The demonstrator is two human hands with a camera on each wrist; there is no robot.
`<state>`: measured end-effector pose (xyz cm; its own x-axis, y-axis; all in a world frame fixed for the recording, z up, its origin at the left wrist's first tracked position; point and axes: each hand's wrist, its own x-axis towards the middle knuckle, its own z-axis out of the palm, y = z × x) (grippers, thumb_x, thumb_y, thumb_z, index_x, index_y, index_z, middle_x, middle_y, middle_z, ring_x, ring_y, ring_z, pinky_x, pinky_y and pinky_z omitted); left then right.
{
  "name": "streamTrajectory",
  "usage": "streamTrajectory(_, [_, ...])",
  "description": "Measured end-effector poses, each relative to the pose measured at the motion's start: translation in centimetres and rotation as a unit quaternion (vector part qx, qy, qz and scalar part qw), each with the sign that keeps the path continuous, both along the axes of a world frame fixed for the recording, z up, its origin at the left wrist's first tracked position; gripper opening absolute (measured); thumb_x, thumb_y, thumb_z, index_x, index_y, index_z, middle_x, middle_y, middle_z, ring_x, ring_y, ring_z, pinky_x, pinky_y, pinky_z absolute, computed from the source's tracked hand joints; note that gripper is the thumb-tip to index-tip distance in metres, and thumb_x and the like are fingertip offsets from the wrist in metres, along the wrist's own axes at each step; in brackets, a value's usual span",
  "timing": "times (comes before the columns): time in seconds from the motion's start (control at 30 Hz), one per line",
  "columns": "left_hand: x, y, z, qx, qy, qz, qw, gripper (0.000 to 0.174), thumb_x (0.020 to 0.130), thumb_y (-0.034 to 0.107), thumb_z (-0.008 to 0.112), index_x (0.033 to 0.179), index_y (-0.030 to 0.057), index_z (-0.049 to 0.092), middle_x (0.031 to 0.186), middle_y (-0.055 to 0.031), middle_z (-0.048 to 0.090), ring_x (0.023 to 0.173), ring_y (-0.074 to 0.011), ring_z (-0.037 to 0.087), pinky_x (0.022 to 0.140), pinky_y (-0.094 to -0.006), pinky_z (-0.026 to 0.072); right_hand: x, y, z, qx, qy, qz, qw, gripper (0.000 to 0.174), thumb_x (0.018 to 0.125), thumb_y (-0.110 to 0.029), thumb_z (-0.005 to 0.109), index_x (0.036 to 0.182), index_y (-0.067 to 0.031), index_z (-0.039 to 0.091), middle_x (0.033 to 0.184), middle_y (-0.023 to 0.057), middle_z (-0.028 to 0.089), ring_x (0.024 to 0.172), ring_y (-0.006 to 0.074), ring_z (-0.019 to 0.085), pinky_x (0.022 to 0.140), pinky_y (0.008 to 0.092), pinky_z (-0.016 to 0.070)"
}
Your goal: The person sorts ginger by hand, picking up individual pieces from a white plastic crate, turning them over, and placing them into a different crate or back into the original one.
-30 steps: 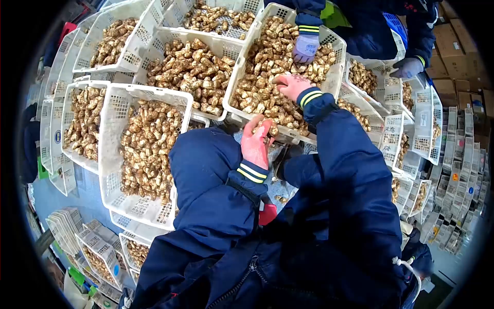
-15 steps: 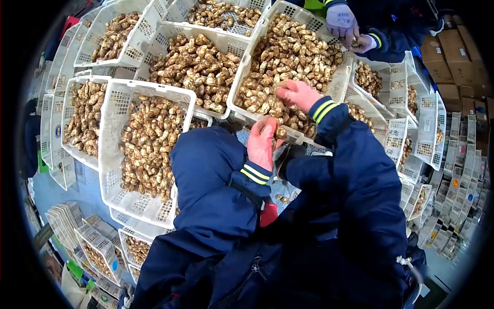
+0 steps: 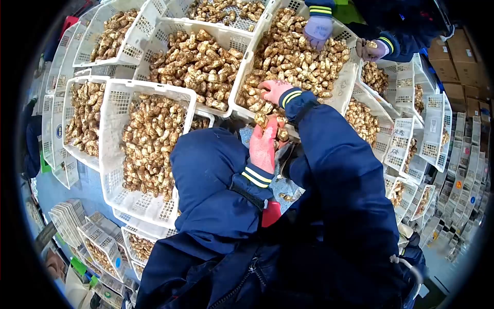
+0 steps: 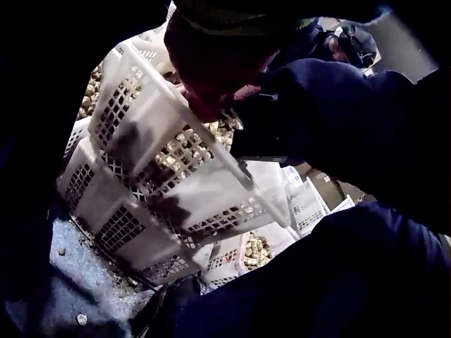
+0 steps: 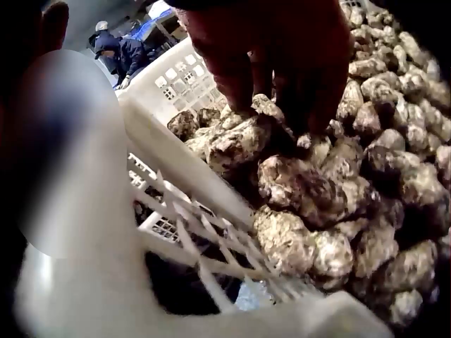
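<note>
Brown-and-white knobbly pieces fill a white crate (image 3: pixel 355 77) in front of the person. The left hand (image 3: pixel 263 149), in a pink glove, grips several pieces (image 3: pixel 282 135) just outside the crate's near edge; in the left wrist view this hand (image 4: pixel 218 67) is dark and its hold is hidden. Over the crate's near left part, the pink-gloved right hand (image 3: pixel 276 91) reaches in with its fingers lowered. In the right wrist view the right hand (image 5: pixel 275 53) points down, its fingers touching a piece (image 5: pixel 236 144) among the others.
Another person's gloved hand (image 3: pixel 318 30) is at the same crate's far side, the other (image 3: pixel 372 49) to its right. More filled crates (image 3: pixel 146 85) stand left, behind and right. Cardboard boxes (image 3: pixel 453 59) are stacked at the right.
The right hand has shifted left, closer to the left hand. More pieces show at the left hand. The other person's hand has come back down onto the crate's pieces.
</note>
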<state>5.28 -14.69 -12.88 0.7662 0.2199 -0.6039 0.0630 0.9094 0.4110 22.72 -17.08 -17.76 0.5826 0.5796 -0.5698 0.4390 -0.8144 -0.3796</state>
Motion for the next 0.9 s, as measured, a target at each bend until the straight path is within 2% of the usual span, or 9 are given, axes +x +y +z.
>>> streamTrajectory(0.2, [-0.5,-0.3,-0.8,0.041,-0.025,0.000,0.999,0.035,0.088,0.031,0.050,0.112,0.0071,0.047,0.088,-0.0048,0.057,0.075,-0.0144,0.056,0.064,-0.0284,0.0479,2.1,-2.5,2.1,0.191,0.093,-0.173,0.962,0.028,0.078,-0.020,0.056,0.103,-0.0092,0.060,0.093,0.0067,0.064,0.085,0.0161,0.058,0.076,0.0283,0.0449])
streamTrajectory(0.27, [-0.2,-0.2,-0.6,0.018,-0.024,-0.023,0.999,0.034,0.088,0.033,0.049,0.109,0.0058,0.048,0.085,-0.0054,0.057,0.072,-0.0148,0.057,0.061,-0.0283,0.0482,1.8,-4.0,5.1,0.306,0.253,-0.254,0.882,0.037,0.083,-0.032,0.057,0.110,-0.0067,0.057,0.087,0.0007,0.057,0.072,0.0093,0.052,0.064,0.0237,0.0449])
streamTrajectory(0.4, [-0.3,-0.9,-0.3,0.010,-0.028,-0.063,0.998,0.035,0.087,0.038,0.049,0.101,0.0062,0.049,0.083,-0.0062,0.058,0.069,-0.0161,0.057,0.059,-0.0296,0.0482,-0.8,-7.4,8.1,0.454,0.417,-0.304,0.726,0.056,0.081,-0.035,0.059,0.126,-0.0080,0.040,0.105,0.0034,0.054,0.094,0.0114,0.052,0.079,0.0279,0.0450])
streamTrajectory(0.43, [-0.2,-1.2,0.2,0.010,-0.032,-0.069,0.997,0.035,0.087,0.038,0.049,0.101,0.0062,0.049,0.083,-0.0062,0.058,0.069,-0.0161,0.057,0.059,-0.0296,0.0482,-1.9,-7.3,9.0,0.480,0.352,-0.259,0.760,0.061,0.081,-0.030,0.060,0.130,-0.0084,0.033,0.109,0.0068,0.053,0.099,0.0167,0.052,0.084,0.0333,0.0432])
streamTrajectory(0.47, [-0.3,-1.5,0.6,0.005,-0.038,-0.084,0.996,0.035,0.086,0.039,0.049,0.101,0.0072,0.050,0.083,-0.0065,0.059,0.069,-0.0163,0.057,0.059,-0.0299,0.0482,-3.0,-7.6,10.0,0.487,0.451,-0.322,0.675,0.060,0.080,-0.020,0.061,0.131,-0.0081,0.031,0.111,0.0100,0.052,0.101,0.0210,0.052,0.087,0.0356,0.0419])
streamTrajectory(0.67, [-0.9,-3.5,0.2,-0.021,-0.052,-0.139,0.989,0.027,0.086,0.034,0.051,0.098,0.0102,0.052,0.082,-0.0060,0.060,0.071,-0.0179,0.059,0.064,-0.0338,0.0498,-6.5,-11.1,14.2,0.532,0.398,-0.321,0.675,0.046,0.079,-0.006,0.057,0.122,0.0017,0.041,0.101,0.0123,0.058,0.091,0.0185,0.058,0.078,0.0279,0.0466])
streamTrajectory(0.73, [-0.4,-5.0,1.5,-0.015,-0.021,-0.138,0.990,0.022,0.087,0.029,0.051,0.097,0.0093,0.051,0.083,-0.0063,0.060,0.070,-0.0175,0.059,0.063,-0.0330,0.0504,-7.2,-13.9,16.3,0.519,0.333,-0.338,0.712,0.041,0.077,-0.004,0.058,0.117,0.0028,0.047,0.096,0.0114,0.060,0.087,0.0162,0.058,0.078,0.0254,0.0457])
streamTrajectory(0.83, [1.6,-8.6,3.5,0.097,-0.062,-0.257,0.959,0.026,0.086,0.024,0.052,0.103,0.0049,0.047,0.085,-0.0048,0.057,0.075,-0.0150,0.058,0.061,-0.0287,0.0498,-6.4,-20.3,17.1,0.391,0.064,-0.300,0.867,0.043,0.075,-0.006,0.059,0.116,-0.0009,0.049,0.101,0.0094,0.059,0.090,0.0155,0.057,0.079,0.0255,0.0440])
streamTrajectory(0.9, [2.2,-11.4,7.5,0.031,-0.170,-0.319,0.932,0.042,0.085,0.029,0.053,0.115,0.0042,0.039,0.104,-0.0064,0.051,0.092,-0.0156,0.054,0.078,-0.0331,0.0446,-4.9,-26.9,14.6,0.308,-0.098,-0.315,0.892,0.044,0.075,-0.011,0.059,0.117,-0.0031,0.049,0.105,0.0103,0.058,0.094,0.0175,0.055,0.081,0.0272,0.0426])
